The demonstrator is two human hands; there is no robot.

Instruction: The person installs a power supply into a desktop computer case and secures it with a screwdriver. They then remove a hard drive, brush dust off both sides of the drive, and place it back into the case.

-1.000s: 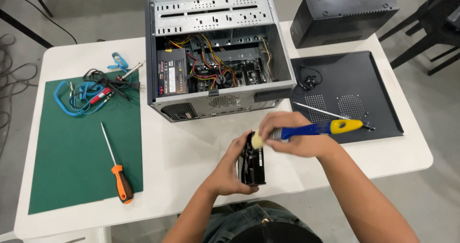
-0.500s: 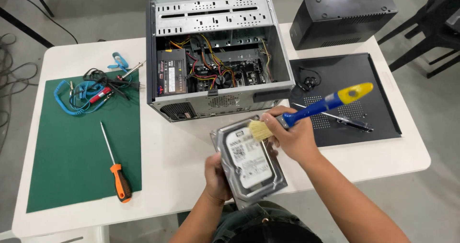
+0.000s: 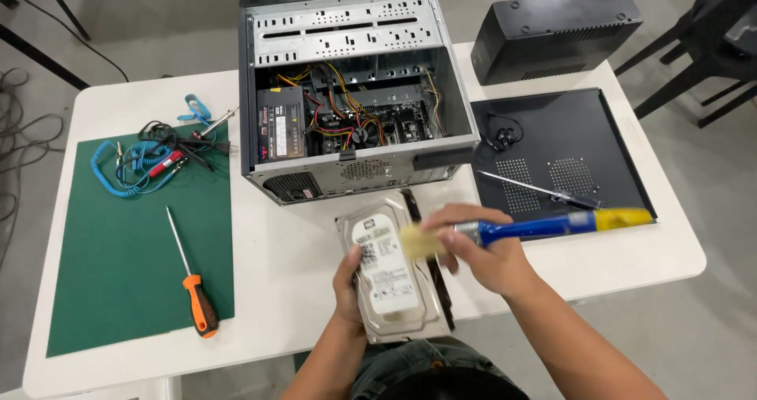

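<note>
My left hand (image 3: 348, 283) grips a silver hard drive (image 3: 388, 278) by its left edge, its white-labelled face turned up, over the table's front edge. My right hand (image 3: 482, 250) holds a brush (image 3: 544, 226) with a blue and yellow handle. Its pale bristles rest on the drive's upper right part. Just behind the drive stands an open computer case (image 3: 355, 93) with coloured wires and a power supply inside.
A green mat (image 3: 134, 274) on the white table (image 3: 276, 290) carries an orange-handled screwdriver (image 3: 193, 286), a coiled blue strap and cables (image 3: 150, 160). The case's black side panel (image 3: 568, 160) lies at right with a screwdriver (image 3: 544, 191) on it. A black box (image 3: 556, 29) sits behind.
The drive was edge-on a second ago; it has been turned label side up. The brush handle swung up, then back level, with its bristles now on the label side.
</note>
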